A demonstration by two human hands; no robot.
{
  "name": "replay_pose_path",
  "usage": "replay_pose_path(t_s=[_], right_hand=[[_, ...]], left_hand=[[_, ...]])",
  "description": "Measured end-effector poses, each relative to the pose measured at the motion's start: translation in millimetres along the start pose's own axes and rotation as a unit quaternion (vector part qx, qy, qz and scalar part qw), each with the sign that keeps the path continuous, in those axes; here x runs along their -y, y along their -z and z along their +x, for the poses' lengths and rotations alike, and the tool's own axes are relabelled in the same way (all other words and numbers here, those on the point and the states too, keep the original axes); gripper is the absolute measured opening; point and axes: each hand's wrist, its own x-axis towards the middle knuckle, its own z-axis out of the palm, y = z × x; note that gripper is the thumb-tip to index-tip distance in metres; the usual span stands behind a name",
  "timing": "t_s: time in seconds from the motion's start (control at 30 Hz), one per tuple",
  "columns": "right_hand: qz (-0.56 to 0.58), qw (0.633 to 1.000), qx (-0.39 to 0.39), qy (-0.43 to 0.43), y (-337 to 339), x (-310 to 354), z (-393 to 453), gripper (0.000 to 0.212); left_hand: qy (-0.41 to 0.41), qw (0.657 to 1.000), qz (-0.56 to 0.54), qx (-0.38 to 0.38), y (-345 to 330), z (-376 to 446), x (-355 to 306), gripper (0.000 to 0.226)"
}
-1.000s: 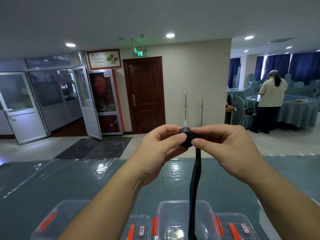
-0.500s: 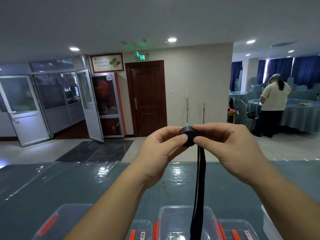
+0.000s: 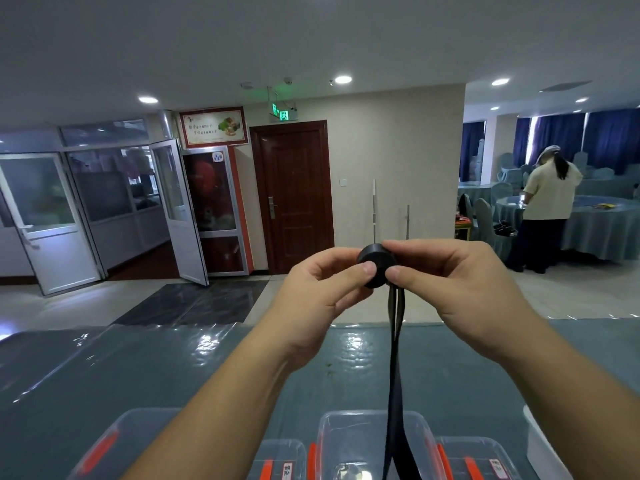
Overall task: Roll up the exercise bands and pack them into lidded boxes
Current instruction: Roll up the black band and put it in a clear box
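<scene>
I hold a black exercise band [image 3: 376, 265], partly wound into a tight roll, up at chest height over the table. My left hand [image 3: 322, 299] pinches the roll from the left, and my right hand [image 3: 460, 292] pinches it from the right. The unrolled tail of the band [image 3: 394, 393] hangs straight down as two strands. It drops past a clear lidded box with orange latches [image 3: 346, 441] at the near edge of the table.
More clear boxes with orange latches stand at the near edge: one on the left [image 3: 114, 445], two small ones [image 3: 280, 462] [image 3: 481, 459]. The table [image 3: 138, 368] has a glossy blue-grey cover. A person [image 3: 547, 206] stands at a round table far right.
The roll has turned a little between my fingers and the hanging tail now shows as two separate strands. Both hands stay in about the same place.
</scene>
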Motion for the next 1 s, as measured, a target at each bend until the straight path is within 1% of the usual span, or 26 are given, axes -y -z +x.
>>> replay_pose_path(t_s=[0.03, 0.1, 0.13, 0.17, 0.2, 0.23, 0.3, 0.37, 0.4, 0.43, 0.47, 0.57, 0.63, 0.67, 0.7, 0.73, 0.8, 0.83, 0.9, 0.93, 1.0], right_hand=[[-0.017, 1.000, 0.015, 0.001, 3, 2, 1, 0.034], [-0.055, 0.997, 0.048, 0.006, 6, 7, 4, 0.036], [-0.066, 0.996, 0.060, 0.008, 6, 11, 6, 0.037], [-0.064, 0.996, 0.062, 0.011, 6, 13, 8, 0.037], [-0.052, 0.997, 0.050, 0.017, 4, 13, 10, 0.036], [-0.033, 0.999, 0.026, 0.021, 2, 11, 11, 0.033], [0.009, 1.000, -0.018, 0.022, -3, 6, 12, 0.028], [0.041, 0.999, -0.032, 0.016, -7, 1, 10, 0.031], [0.044, 0.998, -0.033, 0.012, -8, 0, 9, 0.031], [0.039, 0.999, -0.029, 0.010, -7, -1, 9, 0.031], [0.029, 0.999, -0.020, 0.008, -5, -1, 9, 0.031], [-0.035, 0.999, 0.023, 0.004, 2, 1, 10, 0.030], [-0.074, 0.995, 0.064, -0.002, 5, 5, 10, 0.031], [-0.072, 0.995, 0.071, -0.001, 4, 7, 10, 0.031], [-0.059, 0.996, 0.060, 0.002, 3, 7, 11, 0.030], [-0.042, 0.999, 0.031, 0.009, 1, 5, 10, 0.028], [-0.003, 0.999, -0.040, 0.020, -4, 1, 9, 0.025], [0.016, 0.998, -0.060, 0.018, -7, -2, 7, 0.024], [0.038, 0.997, -0.061, 0.006, -10, -7, 5, 0.028], [0.037, 0.998, -0.055, -0.002, -10, -8, 4, 0.030], [0.023, 0.999, -0.043, -0.009, -6, -9, 4, 0.031]], left_hand=[[-0.013, 0.998, 0.065, 0.001, 3, 1, -2, 0.024], [-0.035, 0.982, 0.185, 0.012, 7, 2, -11, 0.024], [-0.040, 0.975, 0.219, 0.018, 8, 2, -15, 0.023], [-0.040, 0.973, 0.228, 0.019, 9, 2, -19, 0.022], [-0.038, 0.977, 0.211, 0.017, 9, 4, -21, 0.022], [-0.036, 0.985, 0.170, 0.015, 9, 4, -22, 0.024], [-0.030, 0.998, 0.052, 0.013, 5, 4, -17, 0.032], [-0.019, 0.998, -0.053, 0.000, -3, 3, -9, 0.037], [-0.012, 0.997, -0.080, -0.007, -6, 2, -5, 0.035], [-0.005, 0.997, -0.082, -0.012, -8, 1, -3, 0.032], [-0.003, 0.998, -0.058, -0.017, -6, 2, -1, 0.029], [-0.022, 0.995, 0.094, -0.011, 3, 5, -5, 0.025], [-0.027, 0.987, 0.156, 0.008, 7, 5, -11, 0.024], [-0.029, 0.986, 0.166, 0.011, 8, 5, -14, 0.024], [-0.030, 0.988, 0.152, 0.009, 8, 4, -15, 0.023], [-0.029, 0.993, 0.112, 0.004, 6, 4, -15, 0.024], [-0.020, 1.000, 0.007, -0.005, 2, 3, -11, 0.025], [-0.013, 0.999, -0.040, -0.012, -2, 2, -9, 0.026], [0.000, 0.993, -0.111, -0.027, -8, 3, -4, 0.028], [0.006, 0.991, -0.127, -0.031, -9, 3, -1, 0.031], [0.019, 0.994, -0.104, -0.033, -7, 5, 2, 0.029]])
